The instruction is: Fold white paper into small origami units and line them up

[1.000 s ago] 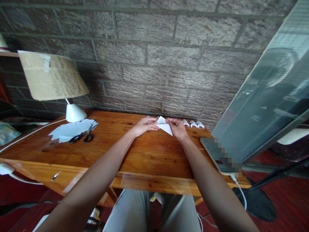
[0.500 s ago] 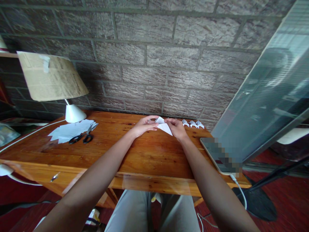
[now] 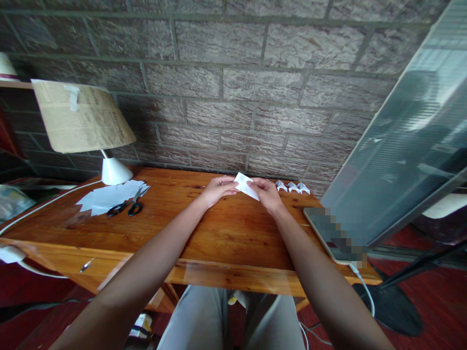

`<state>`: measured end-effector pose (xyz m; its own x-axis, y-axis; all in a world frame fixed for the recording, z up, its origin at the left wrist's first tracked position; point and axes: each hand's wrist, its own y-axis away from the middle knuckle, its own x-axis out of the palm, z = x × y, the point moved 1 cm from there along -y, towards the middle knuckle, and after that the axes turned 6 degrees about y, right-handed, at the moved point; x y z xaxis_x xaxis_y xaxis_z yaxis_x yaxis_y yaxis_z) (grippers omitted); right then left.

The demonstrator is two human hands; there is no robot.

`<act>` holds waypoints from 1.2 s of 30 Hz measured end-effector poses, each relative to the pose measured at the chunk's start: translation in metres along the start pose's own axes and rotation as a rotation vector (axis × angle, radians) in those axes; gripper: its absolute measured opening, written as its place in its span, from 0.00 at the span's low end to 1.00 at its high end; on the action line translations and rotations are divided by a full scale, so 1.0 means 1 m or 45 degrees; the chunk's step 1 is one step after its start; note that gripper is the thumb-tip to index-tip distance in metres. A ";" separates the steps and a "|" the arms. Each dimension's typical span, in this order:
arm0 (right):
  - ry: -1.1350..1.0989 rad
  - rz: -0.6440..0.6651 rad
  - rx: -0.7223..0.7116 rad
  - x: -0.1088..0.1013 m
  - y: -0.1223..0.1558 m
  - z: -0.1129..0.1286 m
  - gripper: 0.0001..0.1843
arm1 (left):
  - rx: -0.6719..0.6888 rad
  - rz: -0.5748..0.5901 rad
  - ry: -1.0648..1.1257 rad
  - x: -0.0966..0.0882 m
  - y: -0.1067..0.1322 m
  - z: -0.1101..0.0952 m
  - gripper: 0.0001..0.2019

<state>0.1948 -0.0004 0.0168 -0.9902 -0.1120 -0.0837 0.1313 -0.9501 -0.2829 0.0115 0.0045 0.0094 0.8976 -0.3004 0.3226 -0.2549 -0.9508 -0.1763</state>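
A small folded white paper piece [image 3: 245,185] is held just above the wooden table [image 3: 226,233], near its far edge. My left hand [image 3: 218,188] pinches the paper's left side with closed fingers. On the paper's right side my right hand [image 3: 267,192] is also closed in a pinch. Both forearms stretch across the table toward the brick wall.
Three small folded paper shapes [image 3: 293,186] lie in a row right of my hands. Black-handled scissors [image 3: 126,207] rest on loose white sheets [image 3: 108,196] at the left, beside a lamp [image 3: 87,126]. A tablet [image 3: 333,236] with a cable lies at the right edge.
The paper has been lifted a little and turned between my fingers; its lower point no longer hangs as far down. My hands stay in about the same place.
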 end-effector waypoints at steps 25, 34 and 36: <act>0.003 0.122 0.093 0.010 0.000 -0.010 0.20 | 0.134 -0.169 0.080 0.000 -0.004 0.003 0.21; 0.009 0.136 0.103 0.011 0.001 -0.015 0.17 | 0.115 -0.104 0.088 0.001 -0.005 0.008 0.25; 0.016 0.164 0.107 0.011 0.001 -0.015 0.17 | 0.066 -0.068 0.082 0.001 -0.004 0.010 0.23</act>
<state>0.1845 0.0019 0.0012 -0.9646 -0.2317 -0.1264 0.2526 -0.9491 -0.1882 0.0167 0.0087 0.0015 0.8839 -0.2555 0.3918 -0.1870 -0.9608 -0.2048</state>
